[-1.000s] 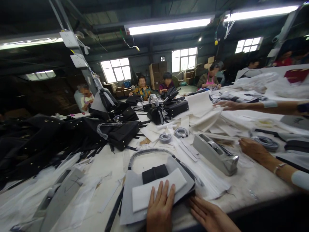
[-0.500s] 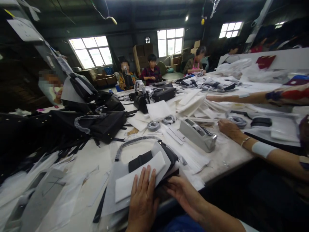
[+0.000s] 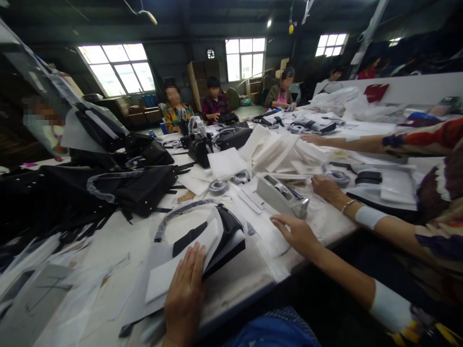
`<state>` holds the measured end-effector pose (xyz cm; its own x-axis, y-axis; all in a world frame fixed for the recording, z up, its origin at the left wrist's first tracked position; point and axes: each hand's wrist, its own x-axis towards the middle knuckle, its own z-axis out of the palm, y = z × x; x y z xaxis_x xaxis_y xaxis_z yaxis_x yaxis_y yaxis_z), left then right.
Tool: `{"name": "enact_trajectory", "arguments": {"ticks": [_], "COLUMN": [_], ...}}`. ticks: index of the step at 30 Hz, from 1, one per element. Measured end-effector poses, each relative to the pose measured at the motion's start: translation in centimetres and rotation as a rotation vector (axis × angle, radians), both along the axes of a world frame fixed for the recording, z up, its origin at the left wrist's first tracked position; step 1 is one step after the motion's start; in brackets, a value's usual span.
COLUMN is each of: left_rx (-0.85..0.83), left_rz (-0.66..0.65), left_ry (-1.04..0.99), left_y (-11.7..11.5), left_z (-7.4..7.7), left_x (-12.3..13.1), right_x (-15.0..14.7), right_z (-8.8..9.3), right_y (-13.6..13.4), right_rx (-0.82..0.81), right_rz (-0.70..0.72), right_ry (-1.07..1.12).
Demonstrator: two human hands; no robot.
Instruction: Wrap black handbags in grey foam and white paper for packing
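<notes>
Whereas half a second ago both hands sat at the black bag (image 3: 229,241), the head view now shows only the left hand (image 3: 184,289) there; the right hand (image 3: 298,233) has left the bag's near right corner and gone out to the right, toward the tape dispenser (image 3: 280,195). The camera has also swung a little further right. Judged from this, the bag and its covering are held down by one hand alone while the other is over the loose material. Left hand: flat, palm down, fingers straight and close together, pressing the white foam sheet (image 3: 164,277) that lies over the bag's front; nothing gripped. Right hand: flat too, palm down, fingers slightly apart, fingertips touching the white paper strips (image 3: 269,246) near the table edge (image 3: 238,277), just short of the dispenser; nothing gripped that I can see. The bag lies near centre, just left of the right hand, with its plastic-wrapped handle (image 3: 181,212) arching on the far side. Further right, a co-worker's hand (image 3: 325,185) rests on the table beyond the dispenser, well apart from both of the person's own.
</notes>
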<state>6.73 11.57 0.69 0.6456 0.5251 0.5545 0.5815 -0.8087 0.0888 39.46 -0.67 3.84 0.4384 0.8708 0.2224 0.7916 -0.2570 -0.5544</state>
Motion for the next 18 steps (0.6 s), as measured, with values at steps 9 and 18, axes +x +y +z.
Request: {"name": "enact_trajectory", "arguments": {"ticks": [9,18], "left_rx": [-0.010,0.038], "left_rz": [0.027,0.044], "left_ry": [-0.009,-0.046], "left_y": [0.0,0.0], "left_z": [0.0,0.8], "left_x": [0.0,0.2], "right_x": [3.3,1.7], "right_z": [-2.1,2.3], "right_y": [1.3,1.5], "right_rx": [-0.249,-0.343], "right_rz": [-0.070,-0.094], "right_ry": [-0.278,-0.415]}}
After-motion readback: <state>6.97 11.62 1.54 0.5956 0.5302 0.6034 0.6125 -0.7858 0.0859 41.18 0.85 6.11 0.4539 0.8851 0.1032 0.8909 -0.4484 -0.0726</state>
